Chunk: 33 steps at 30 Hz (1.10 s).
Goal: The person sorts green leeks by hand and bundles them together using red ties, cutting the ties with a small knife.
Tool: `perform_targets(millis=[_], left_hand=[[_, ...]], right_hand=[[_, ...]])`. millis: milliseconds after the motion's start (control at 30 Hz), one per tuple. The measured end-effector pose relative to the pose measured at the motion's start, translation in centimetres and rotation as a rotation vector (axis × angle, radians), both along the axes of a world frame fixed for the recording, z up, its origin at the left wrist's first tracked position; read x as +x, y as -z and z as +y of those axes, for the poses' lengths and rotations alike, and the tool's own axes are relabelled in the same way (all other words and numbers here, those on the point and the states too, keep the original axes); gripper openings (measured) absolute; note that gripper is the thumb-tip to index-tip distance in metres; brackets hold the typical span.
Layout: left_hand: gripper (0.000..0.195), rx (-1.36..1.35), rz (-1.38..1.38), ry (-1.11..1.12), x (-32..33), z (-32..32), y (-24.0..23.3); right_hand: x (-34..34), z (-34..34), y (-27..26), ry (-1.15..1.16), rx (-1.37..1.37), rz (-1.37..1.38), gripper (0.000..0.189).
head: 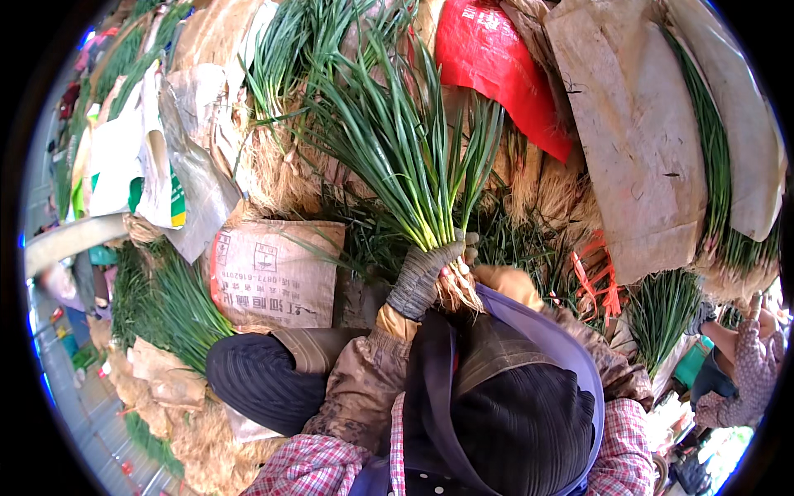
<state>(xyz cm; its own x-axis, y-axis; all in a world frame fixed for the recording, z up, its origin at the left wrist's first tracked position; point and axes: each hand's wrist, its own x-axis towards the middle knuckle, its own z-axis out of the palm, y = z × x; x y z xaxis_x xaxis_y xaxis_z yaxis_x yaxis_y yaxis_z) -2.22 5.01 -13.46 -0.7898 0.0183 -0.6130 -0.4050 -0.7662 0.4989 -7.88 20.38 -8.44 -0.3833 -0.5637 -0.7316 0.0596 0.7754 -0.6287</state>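
Observation:
My left hand [423, 273], in a grey knitted glove, is closed around the lower stems of a bunch of green scallions [409, 167]. The leaves fan out away from me. Small white and pinkish bulbs with pale roots [458, 285] hang toward my lap. Grey glove fingertips [471, 246] show on the far side of the stems; whose hand they belong to is unclear. My right hand is mostly hidden beyond the bulbs, and a yellow-tan cuff [512, 284] marks its wrist. Its grip cannot be seen.
Rooted scallion bundles [279, 164] lie ahead, partly under a red woven sack [496, 68] and brown sheets [633, 136]. A printed sack [279, 273] and loose scallions [180, 297] are at left. Orange-red ties [598, 279] lie at right, near another person [738, 366].

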Motion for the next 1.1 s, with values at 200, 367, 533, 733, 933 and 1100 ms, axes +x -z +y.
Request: perform_targets(millis=[200,367,533,733,933,1100], left_hand=[[0.027,0.049,0.028,0.034,-0.4,0.0,-0.8],[0.024,0.131,0.055,0.016,-0.5,0.2,-0.7],[0.018,0.259,0.074,-0.002,0.3,0.1,-0.7],[0.043,0.271,0.128,0.135,-0.3,-1.4,-1.9],[0.058,0.129,0.104,0.040,-0.9,0.1,-2.4],[0.048,0.118,0.015,0.019,-0.3,-0.4,-1.2]], right_hand=[[-3.2,-0.8,6.6,0.904,-0.691,-0.581,0.037],[-3.1,-2.5,6.6,1.026,-0.847,-0.760,0.032],[-2.3,-3.4,11.6,0.888,-0.502,-0.125,0.016],[-4.0,-2.1,6.9,-0.085,0.246,0.252,0.035],[-14.0,-1.3,10.6,0.234,0.415,0.998,0.030],[-14.6,-1.9,7.4,0.340,0.198,0.643,0.028]])
